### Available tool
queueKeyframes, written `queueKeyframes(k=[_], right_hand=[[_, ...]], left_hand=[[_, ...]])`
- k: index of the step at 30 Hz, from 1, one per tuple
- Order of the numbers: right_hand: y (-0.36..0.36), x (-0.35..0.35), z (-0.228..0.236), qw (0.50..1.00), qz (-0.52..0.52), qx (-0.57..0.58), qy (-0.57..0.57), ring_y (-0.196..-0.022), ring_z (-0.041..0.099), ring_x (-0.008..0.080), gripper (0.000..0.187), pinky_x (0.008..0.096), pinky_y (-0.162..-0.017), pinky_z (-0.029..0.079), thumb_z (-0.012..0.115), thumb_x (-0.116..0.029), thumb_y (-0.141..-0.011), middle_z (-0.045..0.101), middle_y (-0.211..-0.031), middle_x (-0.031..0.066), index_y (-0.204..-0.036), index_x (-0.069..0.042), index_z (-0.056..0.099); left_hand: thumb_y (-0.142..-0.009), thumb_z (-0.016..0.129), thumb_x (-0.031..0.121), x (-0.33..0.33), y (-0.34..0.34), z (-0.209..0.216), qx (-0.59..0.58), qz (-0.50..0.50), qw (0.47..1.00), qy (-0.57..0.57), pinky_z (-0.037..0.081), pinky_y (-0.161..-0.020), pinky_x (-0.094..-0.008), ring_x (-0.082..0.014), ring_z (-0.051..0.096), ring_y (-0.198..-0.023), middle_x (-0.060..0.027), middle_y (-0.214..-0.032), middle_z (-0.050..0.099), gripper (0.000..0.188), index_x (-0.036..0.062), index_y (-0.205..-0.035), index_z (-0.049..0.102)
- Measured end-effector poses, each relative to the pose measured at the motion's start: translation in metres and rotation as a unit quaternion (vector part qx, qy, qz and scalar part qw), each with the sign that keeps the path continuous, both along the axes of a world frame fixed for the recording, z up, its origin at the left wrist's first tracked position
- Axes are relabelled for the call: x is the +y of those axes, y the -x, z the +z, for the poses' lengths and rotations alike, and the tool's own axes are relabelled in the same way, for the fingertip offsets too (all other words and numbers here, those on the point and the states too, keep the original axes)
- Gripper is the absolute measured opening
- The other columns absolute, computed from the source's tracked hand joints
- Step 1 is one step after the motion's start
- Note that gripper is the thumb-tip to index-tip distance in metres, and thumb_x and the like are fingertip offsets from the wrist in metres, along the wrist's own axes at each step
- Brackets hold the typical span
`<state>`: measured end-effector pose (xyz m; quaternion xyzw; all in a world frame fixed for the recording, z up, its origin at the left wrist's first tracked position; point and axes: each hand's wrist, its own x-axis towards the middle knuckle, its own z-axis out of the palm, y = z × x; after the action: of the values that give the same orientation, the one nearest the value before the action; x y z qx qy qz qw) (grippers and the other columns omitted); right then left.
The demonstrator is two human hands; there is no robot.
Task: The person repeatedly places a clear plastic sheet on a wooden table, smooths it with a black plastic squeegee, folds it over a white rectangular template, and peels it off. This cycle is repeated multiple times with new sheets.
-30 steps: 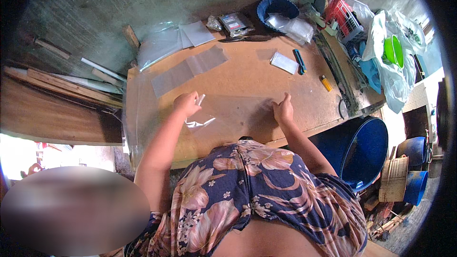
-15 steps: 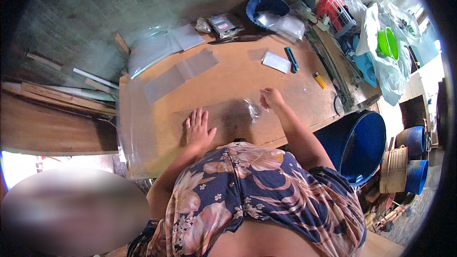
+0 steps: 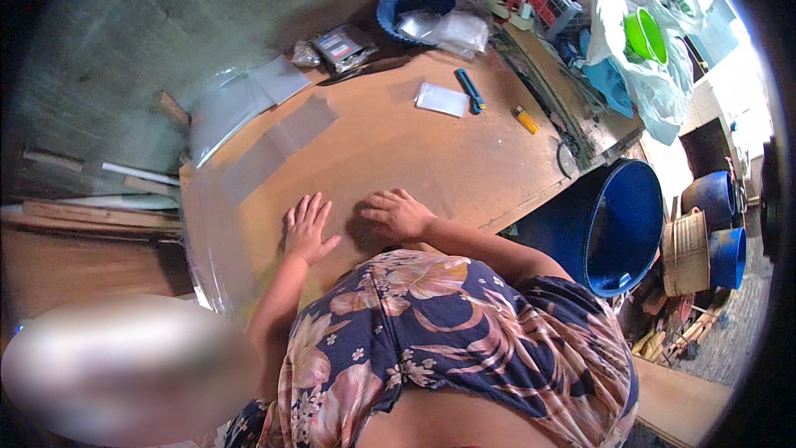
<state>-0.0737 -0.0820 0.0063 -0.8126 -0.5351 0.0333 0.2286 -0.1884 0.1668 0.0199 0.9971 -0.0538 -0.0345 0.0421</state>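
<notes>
My left hand [image 3: 308,231] lies palm down near the front edge of the wooden board [image 3: 489,166], fingers spread. To its right, my right hand [image 3: 400,214] rests palm down with its fingers loosely stretched toward the left one. Clear film seems to lie under the hands, but its outline is hard to make out. Beyond them, strips of clear plastic sheet [image 3: 286,145] stretch across the left of the board. Farther back are a small stack of clear plastic pieces [image 3: 442,100], a blue utility knife [image 3: 470,91] and a yellow lighter [image 3: 526,120].
Larger plastic sheets [image 3: 240,104] lie at the back left. A dark blue basin [image 3: 390,21] and clear plastic bags [image 3: 461,33] stand along the back. A big blue barrel [image 3: 593,232] is beside the board's right edge. Wood planks [image 3: 99,220] lie at left.
My right hand has moved left, close to my left hand, and its pinch on the crumpled clear film has loosened. The view has shifted, so the board's contents appear farther left and higher.
</notes>
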Motion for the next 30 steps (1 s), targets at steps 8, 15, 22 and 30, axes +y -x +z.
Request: queueKeyframes(k=[8,15,22,30], right_hand=[[-0.084,-0.084,-0.002,0.929,-0.341,-0.08,0.121,-0.131,0.025,0.0291,0.057,0.0488,-0.106,0.019,0.055,-0.035,-0.082,0.033,-0.137,0.0138,-0.131,-0.013,0.038],[-0.091,-0.152,-0.03,0.909,-0.407,-0.041,0.081,-0.122,0.038,0.0262,0.029,0.0486,-0.103,0.026,0.049,-0.023,-0.086,0.048,-0.125,0.0055,-0.113,-0.011,0.054],[-0.077,-0.112,-0.006,0.652,-0.378,0.534,-0.384,-0.095,0.059,0.0239,0.014,0.0398,-0.086,0.045,0.046,-0.012,-0.09,0.062,-0.098,0.0095,-0.099,-0.008,0.056],[-0.03,-0.07,0.057,0.432,-0.084,0.802,-0.403,-0.099,0.058,0.0243,0.018,0.0371,-0.083,0.046,0.042,-0.02,-0.093,0.061,-0.106,0.0104,-0.101,-0.007,0.053]], left_hand=[[-0.07,0.061,0.047,0.007,0.0,0.002,0.007,-0.013,1.0,-0.015,0.016,-0.104,-0.0522,-0.03,0.018,-0.133,-0.0082,-0.146,0.019,0.08,0.0165,-0.138,0.03],[-0.069,0.063,0.045,0.011,0.002,-0.002,-0.002,-0.015,1.0,-0.016,0.015,-0.104,-0.0523,-0.0305,0.018,-0.133,-0.0088,-0.145,0.02,0.08,0.0164,-0.137,0.031],[-0.069,0.066,0.039,-0.024,-0.024,0.025,-0.065,0.047,0.989,0.123,0.019,-0.103,-0.0516,-0.0323,0.025,-0.13,-0.0159,-0.14,0.028,0.078,0.0107,-0.134,0.034],[-0.086,0.058,0.018,-0.145,-0.102,0.049,0.075,0.097,0.741,0.661,0.047,-0.078,-0.0277,-0.0121,0.058,-0.086,-0.008,-0.098,0.061,0.029,-0.0003,-0.108,0.054]])
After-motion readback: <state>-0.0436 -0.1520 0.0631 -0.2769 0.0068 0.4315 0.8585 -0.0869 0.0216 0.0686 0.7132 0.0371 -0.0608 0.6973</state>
